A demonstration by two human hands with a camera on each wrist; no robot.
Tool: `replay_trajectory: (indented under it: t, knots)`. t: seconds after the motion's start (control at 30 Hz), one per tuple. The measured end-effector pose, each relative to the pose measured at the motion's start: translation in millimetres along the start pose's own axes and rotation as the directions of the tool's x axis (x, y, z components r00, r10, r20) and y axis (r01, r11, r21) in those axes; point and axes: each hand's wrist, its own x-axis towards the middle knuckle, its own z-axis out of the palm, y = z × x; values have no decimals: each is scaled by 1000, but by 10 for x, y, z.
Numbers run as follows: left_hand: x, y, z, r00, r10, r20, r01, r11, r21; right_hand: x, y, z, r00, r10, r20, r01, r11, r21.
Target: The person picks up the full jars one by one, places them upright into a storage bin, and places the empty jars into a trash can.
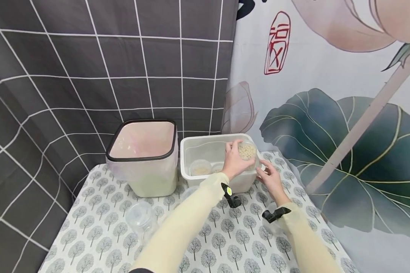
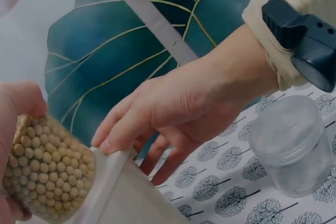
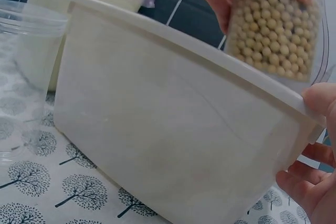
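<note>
Gripping a jar of pale beans [image 3: 273, 35] with the left hand [image 1: 237, 162], just above the right end of the white bin [image 3: 168, 114].
Holds the jar with left fingers and thumb curled round its side; grips the bin's right-hand rim with the right hand [image 1: 272, 180], with the thumb on top and other fingers bent against the outer wall. Inside the bin, more clear containers [image 1: 200, 167]; left of the bin, a black-rimmed tub [image 1: 141, 174]; in front of its right end, a clear lidded jar [image 2: 289, 145].
</note>
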Motion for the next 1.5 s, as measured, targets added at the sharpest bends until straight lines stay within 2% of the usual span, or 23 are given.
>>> replay_trajectory:
  t: [0.13, 0.33, 0.5, 0.6, 0.73, 0.87, 0.97, 1.03, 1.23, 1.37, 1.5]
  knots:
    - [18, -46, 55, 1000, -12, 1, 12, 1000, -5, 20, 5, 23, 1000, -7, 4, 7, 1000, 24]
    - [-6, -150, 129, 996, -67, 51, 67, 998, 19, 7, 37, 25, 1000, 3, 5, -3, 1000, 24]
    - [-12, -211, 176, 996, -58, 71, 56, 998, 33, -4, 37, 58, 1000, 2, -1, -2, 999, 34]
    - [-19, -239, 193, 992, -68, 108, 62, 996, 64, -11, 32, 75, 1000, -6, 1, 6, 999, 43]
    - [-34, -259, 201, 974, -105, 199, 79, 988, 133, -31, 36, 48, 1000, -10, 5, 10, 999, 33]
    - [-27, -260, 205, 941, -141, 309, 78, 975, 207, -36, 31, 6, 1000, -17, 12, 16, 1000, 27]
    - [-18, -246, 212, 919, -141, 367, 56, 971, 233, -22, 25, 0, 1000, -18, 25, 18, 999, 33]
    - [-11, -227, 213, 923, -121, 366, 44, 976, 212, -12, 29, 7, 1000, -13, 25, 13, 1000, 22]
    - [15, -154, 170, 958, -43, 282, -10, 983, 183, -11, 45, -11, 1000, 7, 11, -7, 1000, 13]
    - [7, -83, 68, 966, -28, 257, -33, 973, 230, -24, 29, -4, 1000, 10, 23, -10, 1000, 6]
    - [-11, -15, -33, 969, -26, 246, -21, 982, 190, -38, 0, 6, 999, 36, 23, -36, 999, 15]
